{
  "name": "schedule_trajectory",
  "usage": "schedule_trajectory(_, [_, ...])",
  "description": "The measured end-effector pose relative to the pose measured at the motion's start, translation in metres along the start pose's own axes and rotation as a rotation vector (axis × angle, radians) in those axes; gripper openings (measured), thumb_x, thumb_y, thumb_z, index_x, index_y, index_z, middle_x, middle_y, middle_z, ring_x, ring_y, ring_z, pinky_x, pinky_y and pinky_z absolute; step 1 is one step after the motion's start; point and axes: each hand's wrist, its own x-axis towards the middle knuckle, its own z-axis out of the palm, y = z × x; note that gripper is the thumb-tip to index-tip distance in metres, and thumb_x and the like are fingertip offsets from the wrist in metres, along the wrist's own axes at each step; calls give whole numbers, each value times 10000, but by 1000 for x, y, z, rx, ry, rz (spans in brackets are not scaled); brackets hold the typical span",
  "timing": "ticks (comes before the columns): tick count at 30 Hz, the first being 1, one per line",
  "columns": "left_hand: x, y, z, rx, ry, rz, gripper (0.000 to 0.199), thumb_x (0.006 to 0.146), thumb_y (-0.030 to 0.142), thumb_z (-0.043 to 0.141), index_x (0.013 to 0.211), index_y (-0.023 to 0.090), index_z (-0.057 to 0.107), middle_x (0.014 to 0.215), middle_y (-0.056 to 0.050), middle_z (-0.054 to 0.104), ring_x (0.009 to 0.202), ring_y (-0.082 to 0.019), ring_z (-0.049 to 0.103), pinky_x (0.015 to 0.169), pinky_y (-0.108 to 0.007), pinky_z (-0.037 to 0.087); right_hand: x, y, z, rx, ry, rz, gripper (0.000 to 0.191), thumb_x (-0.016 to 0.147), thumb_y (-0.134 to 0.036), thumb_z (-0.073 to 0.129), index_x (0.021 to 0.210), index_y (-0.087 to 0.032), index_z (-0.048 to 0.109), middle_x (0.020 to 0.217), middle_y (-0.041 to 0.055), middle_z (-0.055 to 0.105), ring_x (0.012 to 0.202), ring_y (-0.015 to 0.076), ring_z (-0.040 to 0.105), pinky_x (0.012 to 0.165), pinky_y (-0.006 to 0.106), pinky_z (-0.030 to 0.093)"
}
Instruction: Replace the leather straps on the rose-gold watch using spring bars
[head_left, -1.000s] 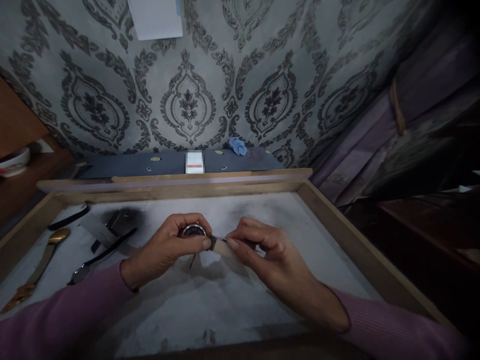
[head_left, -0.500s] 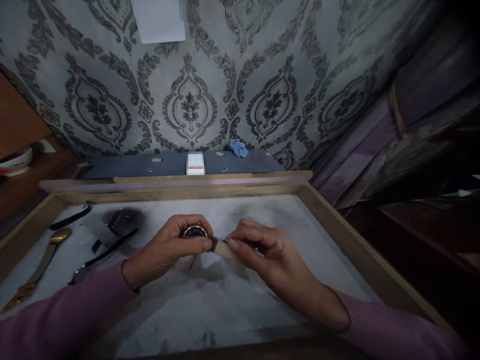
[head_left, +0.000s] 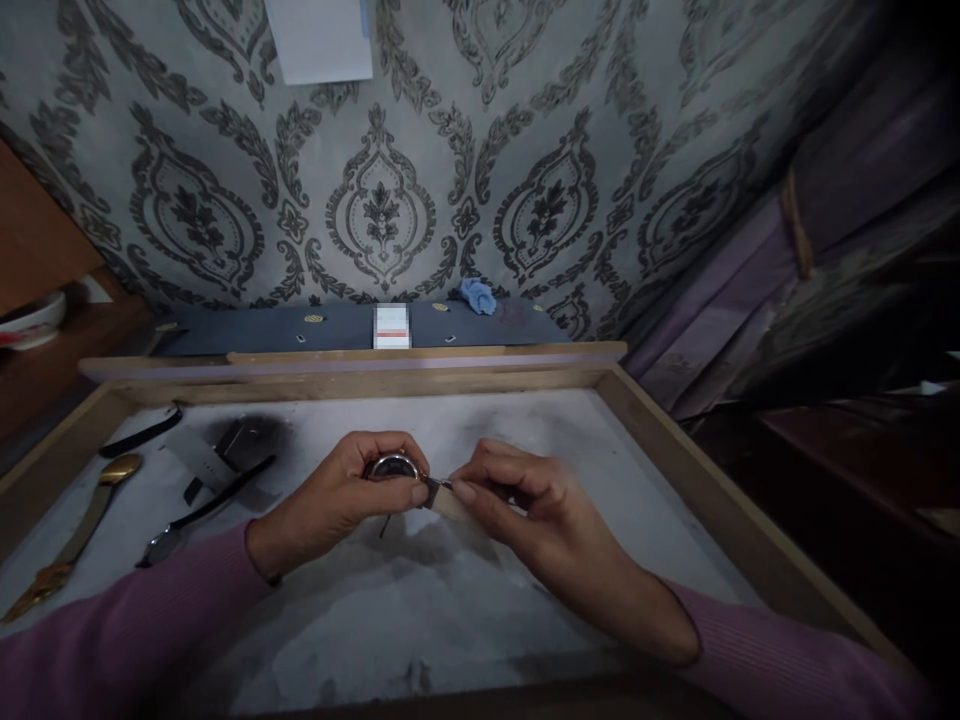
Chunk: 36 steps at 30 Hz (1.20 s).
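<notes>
A round watch [head_left: 393, 467] with a shiny metal rim and a dark face is gripped between the thumb and fingers of my left hand [head_left: 341, 500]. Its strap [head_left: 448, 503], pale on the side that shows, runs off to the right toward my right hand [head_left: 536, 510]. The thumb and forefinger of that hand are pinched together on a small thin metal piece [head_left: 441, 482] at the strap's end beside the watch case. What exactly this piece is, I cannot make out. A thin dark strip hangs below the watch.
A wooden-rimmed tray [head_left: 652, 420] with a white bottom surrounds my hands. At its left lie a gold watch [head_left: 94, 520], a black-strapped watch [head_left: 163, 545], a grey strap [head_left: 199, 455] and a black strap [head_left: 142, 435]. Behind the rim sits a blue crumpled cloth [head_left: 478, 296].
Both hands keep nearly the same place and hold. The watch and the thin metal piece have shifted very slightly.
</notes>
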Motion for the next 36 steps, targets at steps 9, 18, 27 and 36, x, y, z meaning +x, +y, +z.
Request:
schedule_trajectory(9, [0, 1, -2, -30, 13, 2, 155, 750, 282, 690, 752, 149, 610, 619, 48, 488, 585, -85, 368, 540, -220, 251, 0, 0, -1, 18, 24, 18, 240, 880, -220, 537, 678, -159, 652, 629, -8, 483, 586, 104, 438, 544, 241, 355])
schedule_trajectory(18, [1, 0, -3, -33, 8, 16, 141, 764, 271, 683, 762, 150, 610, 620, 48, 498, 579, -80, 376, 537, -217, 252, 1, 2, -1, 18, 8, 23, 243, 876, -217, 549, 657, -159, 639, 619, -14, 469, 584, 101, 425, 543, 235, 348])
schedule_trajectory(27, [0, 3, 0, -12, 25, -7, 155, 746, 285, 685, 746, 152, 605, 615, 47, 480, 583, -91, 366, 542, -225, 247, 1, -1, -1, 5, 2, 13, 244, 872, -220, 541, 658, -163, 643, 618, -7, 485, 584, 111, 446, 543, 244, 367])
schedule_trajectory(36, [0, 3, 0, 0, 18, -1, 141, 746, 277, 674, 736, 156, 601, 614, 47, 489, 578, -91, 371, 542, -222, 257, 1, -2, -1, -20, 7, 11, 242, 871, -205, 541, 656, -162, 644, 618, -4, 490, 579, 108, 440, 553, 241, 377])
